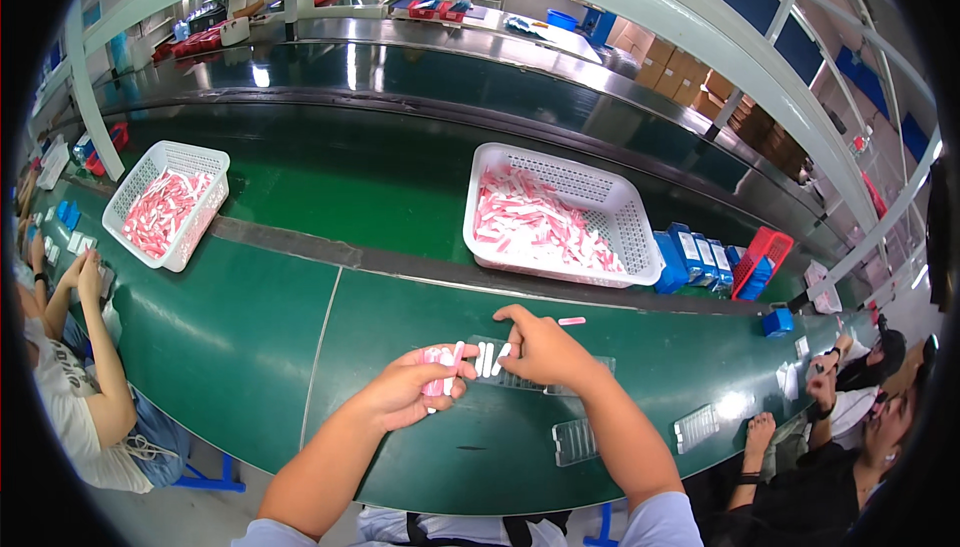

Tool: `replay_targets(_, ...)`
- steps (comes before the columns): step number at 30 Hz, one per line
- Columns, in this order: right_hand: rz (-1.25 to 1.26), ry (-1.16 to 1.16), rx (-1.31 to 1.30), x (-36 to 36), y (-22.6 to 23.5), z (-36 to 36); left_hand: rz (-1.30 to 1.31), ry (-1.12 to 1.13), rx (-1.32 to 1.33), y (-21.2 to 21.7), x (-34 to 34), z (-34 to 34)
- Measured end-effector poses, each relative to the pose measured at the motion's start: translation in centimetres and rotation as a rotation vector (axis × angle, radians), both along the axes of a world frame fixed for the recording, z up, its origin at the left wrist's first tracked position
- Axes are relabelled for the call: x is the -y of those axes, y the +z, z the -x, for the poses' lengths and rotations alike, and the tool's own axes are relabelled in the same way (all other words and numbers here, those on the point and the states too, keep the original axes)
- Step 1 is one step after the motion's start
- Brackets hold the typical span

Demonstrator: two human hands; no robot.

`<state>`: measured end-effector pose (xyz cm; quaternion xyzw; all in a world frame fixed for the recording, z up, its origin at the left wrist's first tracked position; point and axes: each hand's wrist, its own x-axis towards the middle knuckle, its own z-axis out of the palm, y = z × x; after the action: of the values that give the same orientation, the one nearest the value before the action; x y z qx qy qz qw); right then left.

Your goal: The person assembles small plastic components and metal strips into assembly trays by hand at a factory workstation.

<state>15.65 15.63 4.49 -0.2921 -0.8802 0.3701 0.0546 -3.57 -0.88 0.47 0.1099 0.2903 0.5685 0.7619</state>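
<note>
My left hand (pixel 405 385) is closed around a small bunch of pink and white plastic sticks (pixel 437 379), short and slim with rounded ends. Beside it lies a clear plastic tray (pixel 524 381) with narrow slots, partly covered by my right hand (pixel 552 349). A few white sticks (pixel 484 360) stand side by side at the tray's left end. Thumb and fingers of my right hand pinch another white stick (pixel 502 355), tilted over the tray. One loose pink stick (pixel 571 321) rests on the green table just beyond my right hand.
A white basket (pixel 648 237) heaped with pink and white sticks stands ahead, with blue boxes (pixel 690 257) and a red basket (pixel 765 252) to its right. Another filled basket (pixel 215 164) is at left. Clear trays (pixel 575 443) lie near my right forearm. Co-workers sit on both sides.
</note>
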Motion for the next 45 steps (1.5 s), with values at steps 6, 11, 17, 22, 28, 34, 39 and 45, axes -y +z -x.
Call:
replay_targets(6, 0.106, -0.044, 0.115, -2.0, -0.2, 0.7, -0.085, -0.077, -0.115, 0.1, 0.0, -0.2)
replay_targets(11, 0.255, -0.004, 0.03, -2.4, 0.3, -0.1, -0.077, -0.076, -0.171, -0.3, 0.1, -0.2)
replay_targets(17, 0.319, 0.029, -0.253, 2.9, 0.2, -0.4, -0.139, -0.23, -0.325, -0.4, 0.2, -0.7)
replay_targets(22, 0.648, -0.243, -0.388, 1.1, 1.4, -2.6, -0.084, -0.183, -0.359, -0.3, 0.2, -0.9)
replay_targets(28, 0.265, 0.017, -0.137, -1.6, -1.2, -3.4, -0.031, -0.026, -0.318, -0.9, -0.2, -0.9)
replay_targets(34, -0.304, 0.176, -0.104, -0.3, -1.0, -2.1, -0.034, -0.058, -0.253, -0.5, 0.1, -0.6)
replay_targets(39, -0.292, 0.135, -0.104, 0.0, -1.2, -2.0, -0.021, -0.069, -0.223, 0.0, 0.1, -0.6)
replay_targets(45, -0.029, -0.043, -0.439, 4.4, -0.1, -0.6, -0.018, -0.121, -0.268, 0.3, 0.2, -1.0)
